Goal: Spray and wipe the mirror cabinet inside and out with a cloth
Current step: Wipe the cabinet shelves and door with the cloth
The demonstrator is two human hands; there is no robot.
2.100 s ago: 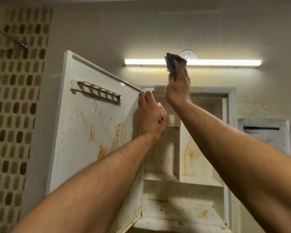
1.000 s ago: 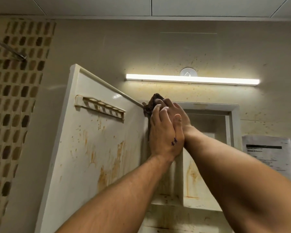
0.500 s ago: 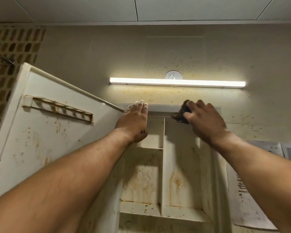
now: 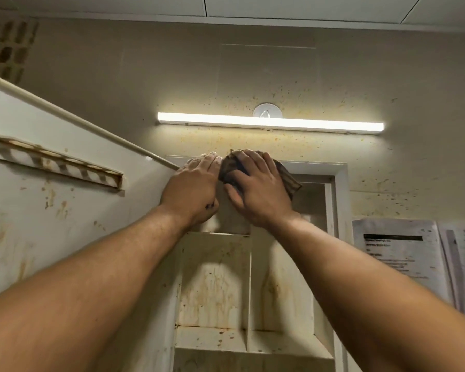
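Note:
The white mirror cabinet (image 4: 338, 200) hangs open on the wall, its shelves and back streaked with rust-coloured stains. Its door (image 4: 51, 218) swings out to the left, with a slotted holder (image 4: 54, 162) on the inside face. My right hand (image 4: 258, 191) presses a dark brown cloth (image 4: 289, 178) flat against the cabinet's top front edge. My left hand (image 4: 193, 189) rests right beside it, fingers hooked over the top edge near the door hinge, holding no object. No spray bottle is in view.
A lit strip light (image 4: 269, 124) is fixed on the spattered wall just above the cabinet. Printed paper sheets (image 4: 397, 253) hang on the wall at the right. Brown mosaic tiles (image 4: 6, 47) show at the upper left.
My right hand has slid the cloth leftward along the top edge until it sits against my left hand. The view has shifted, so the door fills more of the left.

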